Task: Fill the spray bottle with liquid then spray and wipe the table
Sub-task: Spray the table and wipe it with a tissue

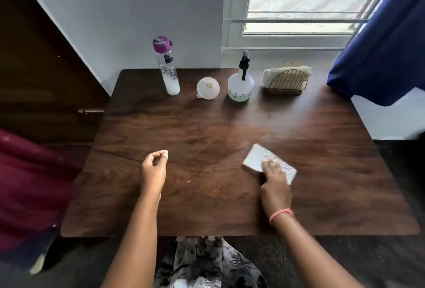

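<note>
Both forearms reach in from the near edge of the wooden table [161,216]; the right hand [274,178] lies with fingers spread flat on a folded white cloth [259,156], pressing it to the wood right of centre, while the left hand [153,164] hovers left of centre, fingers loosely curled, fingertips and thumb drawn together around nothing I can make out. The cloth's long axis runs diagonally, from far-left down to near-right, and it looks blurred. Crumbs [212,192] lie scattered between the hands, so a careless sweep could push them off the near edge instead of gathering them. A wide stroke toward the back row is the bigger risk, I judge: the spray bottle [240,85] stands upright there, nozzle pointing away toward the window, beside a white funnel [208,88] and a tall, narrow purple-capped bottle [169,71] holding white liquid, which looks easy to tip. Further right, a wire napkin holder [287,81] sits well apart from the cloth.
</note>
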The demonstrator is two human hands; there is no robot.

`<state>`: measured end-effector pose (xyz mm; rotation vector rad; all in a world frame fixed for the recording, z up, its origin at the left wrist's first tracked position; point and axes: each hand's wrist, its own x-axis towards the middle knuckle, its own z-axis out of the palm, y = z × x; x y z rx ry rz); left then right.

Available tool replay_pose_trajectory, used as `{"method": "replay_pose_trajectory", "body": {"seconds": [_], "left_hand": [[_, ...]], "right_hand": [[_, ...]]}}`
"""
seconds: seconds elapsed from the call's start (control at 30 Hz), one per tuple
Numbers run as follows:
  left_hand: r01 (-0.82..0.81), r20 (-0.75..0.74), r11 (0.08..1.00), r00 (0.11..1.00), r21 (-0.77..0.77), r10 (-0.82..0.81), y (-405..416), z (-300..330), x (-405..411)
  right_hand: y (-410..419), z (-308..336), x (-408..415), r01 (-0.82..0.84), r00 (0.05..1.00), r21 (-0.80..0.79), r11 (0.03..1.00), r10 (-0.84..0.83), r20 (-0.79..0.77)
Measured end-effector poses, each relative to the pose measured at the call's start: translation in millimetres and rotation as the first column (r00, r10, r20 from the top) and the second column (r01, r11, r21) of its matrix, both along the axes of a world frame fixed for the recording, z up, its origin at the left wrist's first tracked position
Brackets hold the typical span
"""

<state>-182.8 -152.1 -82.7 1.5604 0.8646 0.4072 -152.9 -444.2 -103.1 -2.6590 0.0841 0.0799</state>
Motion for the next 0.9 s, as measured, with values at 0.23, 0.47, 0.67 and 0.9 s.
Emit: {"method": "replay_pose_trajectory", "body": {"seconds": [0.23, 0.47, 0.67, 0.9], "left_hand": [[0.292, 0.05, 0.951, 0.953, 0.1, -0.297, 43, -29, 16], [0.39, -0.01, 0.833, 0.907, 0.393, -0.42, 57, -46, 8], [0.357, 0.005, 0.833, 0.918, 0.423, -0.396, 54, -44, 3], [0.352, 0.057, 0.858, 0.915, 0.375, -0.4, 60, -45, 6]], "right_hand": [[178, -8, -80, -0.64, 0.767, -0.039, 0.768, 0.641, 0.033], [103, -12, -77, -0.26, 0.964, -0.014, 0.965, 0.26, 0.05], [46, -3, -72, 0.31, 0.951, -0.042, 0.95, -0.309, 0.032], [212, -10, -156, -0.508, 0.857, -0.125, 0.852, 0.514, 0.025]]}}
